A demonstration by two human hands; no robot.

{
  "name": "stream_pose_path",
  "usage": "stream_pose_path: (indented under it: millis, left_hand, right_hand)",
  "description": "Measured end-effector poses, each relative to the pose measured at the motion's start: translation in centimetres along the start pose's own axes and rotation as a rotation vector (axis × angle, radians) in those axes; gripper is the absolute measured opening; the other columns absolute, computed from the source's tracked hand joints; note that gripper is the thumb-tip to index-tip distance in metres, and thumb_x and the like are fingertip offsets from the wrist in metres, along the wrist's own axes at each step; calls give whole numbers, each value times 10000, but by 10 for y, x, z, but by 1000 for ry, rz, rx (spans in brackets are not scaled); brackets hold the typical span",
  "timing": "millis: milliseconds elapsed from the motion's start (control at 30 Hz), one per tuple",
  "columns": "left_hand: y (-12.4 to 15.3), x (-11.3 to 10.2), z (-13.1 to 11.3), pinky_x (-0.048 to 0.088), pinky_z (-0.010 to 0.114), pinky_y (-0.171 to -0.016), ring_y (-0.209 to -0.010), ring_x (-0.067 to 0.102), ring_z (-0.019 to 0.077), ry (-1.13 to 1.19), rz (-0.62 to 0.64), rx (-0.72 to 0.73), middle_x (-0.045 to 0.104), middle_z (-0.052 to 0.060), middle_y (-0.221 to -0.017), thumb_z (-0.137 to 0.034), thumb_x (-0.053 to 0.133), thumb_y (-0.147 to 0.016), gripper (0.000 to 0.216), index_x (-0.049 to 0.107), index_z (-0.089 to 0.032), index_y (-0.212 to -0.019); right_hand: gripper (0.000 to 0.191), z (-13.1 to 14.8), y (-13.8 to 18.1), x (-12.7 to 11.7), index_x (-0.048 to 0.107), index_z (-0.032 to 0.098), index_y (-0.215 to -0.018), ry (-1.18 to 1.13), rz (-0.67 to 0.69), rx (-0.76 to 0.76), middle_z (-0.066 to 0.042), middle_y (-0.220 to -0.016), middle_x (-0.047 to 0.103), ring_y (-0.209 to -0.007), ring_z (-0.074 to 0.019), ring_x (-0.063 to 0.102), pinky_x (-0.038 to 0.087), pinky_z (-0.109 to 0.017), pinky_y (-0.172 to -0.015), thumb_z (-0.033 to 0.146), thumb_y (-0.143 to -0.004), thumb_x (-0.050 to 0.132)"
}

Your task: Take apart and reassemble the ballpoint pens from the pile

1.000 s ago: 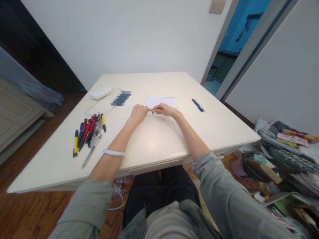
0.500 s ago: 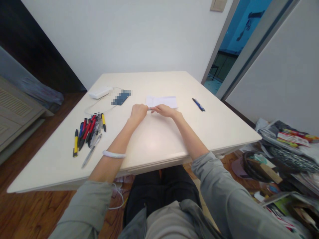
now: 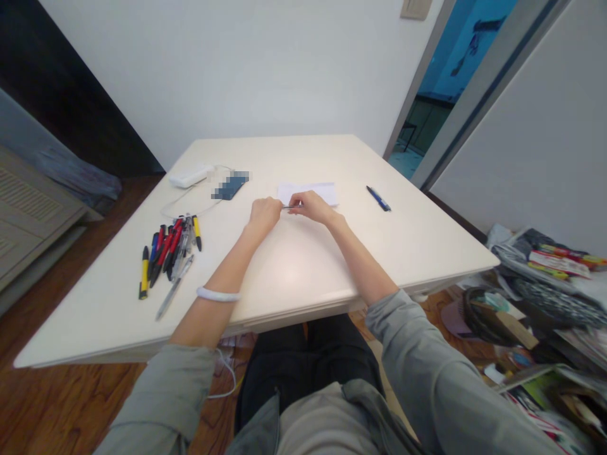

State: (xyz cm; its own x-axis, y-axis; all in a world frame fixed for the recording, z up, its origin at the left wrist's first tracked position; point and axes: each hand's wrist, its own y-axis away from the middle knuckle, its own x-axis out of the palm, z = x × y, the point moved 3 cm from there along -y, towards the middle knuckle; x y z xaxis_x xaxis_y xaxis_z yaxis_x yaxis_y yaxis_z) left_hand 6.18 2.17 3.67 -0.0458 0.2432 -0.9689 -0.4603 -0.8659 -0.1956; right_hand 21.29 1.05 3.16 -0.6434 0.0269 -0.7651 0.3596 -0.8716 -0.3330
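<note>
1. A slim pen-like item (image 3: 286, 206) is gripped by the left hand (image 3: 265, 213), near the paper (image 3: 326, 189).
2. Right hand (image 3: 310, 205) curled narrowly about its end; contact cannot be confirmed.
3. Handling judged unfinished; blue pen (image 3: 378, 198) set apart, pen heap (image 3: 173, 248) left unhandled.

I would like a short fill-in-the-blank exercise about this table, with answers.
1. A slim object spans from the left hand to the ____.
2. The white bangle is worn on the ____ forearm.
3. The leftmost pen on the table is black and ____.
4. The lone pen right of the white paper is dark ____.
Missing words: right hand; left; yellow; blue.
</note>
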Motion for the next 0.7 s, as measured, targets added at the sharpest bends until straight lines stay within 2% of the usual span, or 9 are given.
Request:
stream_pose_path:
  millis: [100, 200, 300, 400, 467, 567, 700]
  left_hand:
    - [1, 2, 0, 476, 382, -792, -1022, 709, 354, 6, -2, -3, 741, 263, -1000, -132, 411, -934, 404, 771, -77, -1108]
    - [2, 4, 1, 472, 356, -785, -1010, 714, 330, -8, 12, 10, 753, 229, -1012, -155, 445, -935, 376, 769, -110, -1120]
    - [3, 5, 2, 472, 353, -784, -1005, 714, 329, 10, 12, 25, 756, 212, -1028, -191, 488, -936, 339, 770, -133, -1115]
    - [3, 6, 7, 478, 360, -807, -992, 709, 328, 97, -27, 46, 762, 182, -995, -291, 567, -935, 278, 766, -152, -1072]
    - [2, 7, 11, 488, 347, -808, -950, 708, 306, 244, -45, 75, 766, 142, -948, -373, 683, -871, 284, 747, -163, -1052]
    - [-1, 9, 19, 518, 308, -764, -847, 706, 237, 650, -59, 115, 767, 88, -938, -428, 798, -755, 435, 709, -172, -1096]
    - [0, 12, 30, 569, 316, -714, -724, 710, 200, 1171, -60, 28, 769, 98, -869, -494, 821, -715, 472, 731, -132, -1003]
  right_hand:
    - [211, 0, 1, 2, 687, 118, -788, -18, 72, -16, -58, -762, 683, -722, -145, 549, 371, -240, -712, 217, -952, 600]
    - [312, -1, 3, 0, 642, 124, -709, -75, 81, -35, -45, -697, 652, -684, -131, 546, 384, -228, -713, 194, -984, 511]
    - [300, -2, 5, -2, 646, 127, -738, -138, 92, -9, -13, -640, 621, -593, -108, 513, 372, -215, -654, 249, -982, 521]
    - [251, -4, 6, -2, 674, 120, -812, -147, 105, -21, 1, -639, 610, -600, -111, 496, 364, -222, -648, 271, -966, 546]
    - [232, -8, 6, -2, 684, 114, -821, -131, 97, -17, -4, -654, 611, -631, -119, 504, 365, -230, -659, 264, -949, 561]
    - [214, -16, 8, -2, 689, 110, -838, -176, 92, 39, -11, -682, 630, -605, -111, 504, 367, -229, -630, 266, -931, 576]
    - [150, -25, 13, 0, 666, 114, -909, -314, 121, 99, -6, -709, 652, -521, -87, 465, 353, -212, -539, 242, -907, 587]
